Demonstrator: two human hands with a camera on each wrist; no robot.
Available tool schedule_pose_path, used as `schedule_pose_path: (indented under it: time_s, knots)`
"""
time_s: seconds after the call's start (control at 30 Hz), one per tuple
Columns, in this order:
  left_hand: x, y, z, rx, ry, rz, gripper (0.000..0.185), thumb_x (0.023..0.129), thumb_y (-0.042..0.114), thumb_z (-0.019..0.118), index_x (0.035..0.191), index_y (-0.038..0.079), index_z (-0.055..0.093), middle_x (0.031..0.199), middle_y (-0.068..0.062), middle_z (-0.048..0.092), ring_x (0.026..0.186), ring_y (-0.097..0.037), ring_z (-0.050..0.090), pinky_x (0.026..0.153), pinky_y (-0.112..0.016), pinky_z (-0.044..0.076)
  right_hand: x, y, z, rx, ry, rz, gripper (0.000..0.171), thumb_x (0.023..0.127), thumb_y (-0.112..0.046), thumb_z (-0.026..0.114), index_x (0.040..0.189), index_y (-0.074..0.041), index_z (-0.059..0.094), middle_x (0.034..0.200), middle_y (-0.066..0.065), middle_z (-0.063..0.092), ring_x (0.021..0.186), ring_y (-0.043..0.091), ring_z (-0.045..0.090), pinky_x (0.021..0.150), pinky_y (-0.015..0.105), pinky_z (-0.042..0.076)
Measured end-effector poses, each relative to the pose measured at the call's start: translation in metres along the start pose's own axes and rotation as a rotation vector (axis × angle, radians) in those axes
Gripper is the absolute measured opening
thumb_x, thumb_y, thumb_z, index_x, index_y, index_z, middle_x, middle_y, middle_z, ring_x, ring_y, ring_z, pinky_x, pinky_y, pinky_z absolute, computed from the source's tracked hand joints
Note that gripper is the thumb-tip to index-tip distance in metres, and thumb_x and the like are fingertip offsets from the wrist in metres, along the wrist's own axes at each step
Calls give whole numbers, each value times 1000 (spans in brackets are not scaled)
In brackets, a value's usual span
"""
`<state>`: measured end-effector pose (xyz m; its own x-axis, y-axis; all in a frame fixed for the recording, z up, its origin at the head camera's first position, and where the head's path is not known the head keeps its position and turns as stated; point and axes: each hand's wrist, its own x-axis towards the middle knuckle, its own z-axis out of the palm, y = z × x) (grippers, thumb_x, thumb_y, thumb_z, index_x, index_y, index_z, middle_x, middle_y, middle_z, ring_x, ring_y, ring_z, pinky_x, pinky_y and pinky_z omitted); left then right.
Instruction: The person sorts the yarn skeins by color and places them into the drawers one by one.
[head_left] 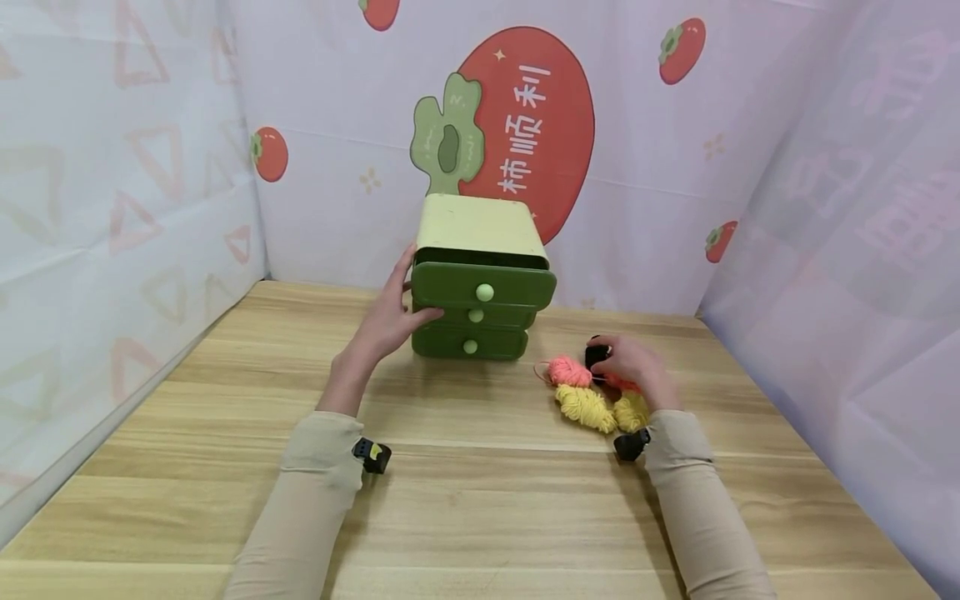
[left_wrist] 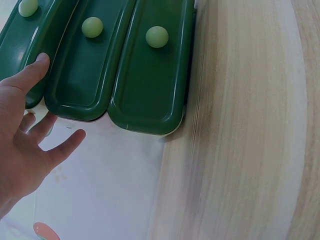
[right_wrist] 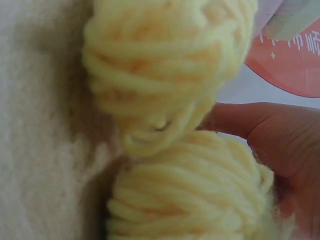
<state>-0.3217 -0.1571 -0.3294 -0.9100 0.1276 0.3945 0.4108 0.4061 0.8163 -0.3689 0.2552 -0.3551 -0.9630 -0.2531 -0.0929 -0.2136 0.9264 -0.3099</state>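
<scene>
Currently the left hand [head_left: 390, 321] rests flat against the left side of the green drawer chest [head_left: 480, 287], fingers straight, thumb on the front edge of a drawer; it steadies the chest and grips nothing. The right hand [head_left: 633, 367] sits over the yarn pile, fingers curled on what looks like an orange-red skein [head_left: 622, 383]; the exact grip is partly hidden. Just beside it lie a pink skein [head_left: 567, 371], two yellow skeins [head_left: 585, 407], and a black item [head_left: 596, 354] at the fingertips, all on the wooden surface [head_left: 480, 500] right of the chest. The top drawer [head_left: 483, 285] stands pulled out a little; the two lower drawers look pushed in. Judging progress: drawer opened, yarn all outside the chest, none stowed yet. So an early stage, most of the work left.
</scene>
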Motion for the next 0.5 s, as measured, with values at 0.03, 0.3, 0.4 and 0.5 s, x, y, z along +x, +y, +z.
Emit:
schedule_pose_path:
  time_s: [0.03, 0.3, 0.4, 0.5]
  knots:
    - [0, 0, 0, -1, 0, -1, 104, 87, 27, 78, 156, 49, 3, 167, 10, 10, 144, -38, 36, 108, -64, 37, 0, -1, 0, 0, 11, -4, 55, 88, -21, 70, 140, -10, 55, 120, 27, 64, 88, 29, 63, 75, 40, 50]
    - [-1, 1, -1, -11, 4, 5, 104, 87, 25, 79, 156, 49, 4, 167, 10, 11, 144, -38, 37, 107, -64, 38, -1, -3, 2, 21, 77, -18, 45, 87, -24, 73, 128, -9, 63, 121, 24, 66, 99, 34, 62, 83, 46, 50]
    - [0, 1, -1, -9, 9, 8, 105, 86, 25, 79, 156, 49, 5, 167, 9, 11, 143, -38, 37, 106, -64, 39, -1, -4, 1, 9, 84, -25, 45, 86, -27, 74, 126, -10, 64, 123, 24, 65, 104, 36, 62, 85, 50, 50]
    - [1, -1, 0, -2, 6, 6, 105, 86, 25, 79, 156, 48, 5, 167, 8, 12, 143, -38, 38, 106, -64, 39, 0, -4, 1, 26, 84, 0, 45, 87, -27, 74, 128, -11, 62, 123, 24, 65, 100, 35, 63, 81, 46, 50]
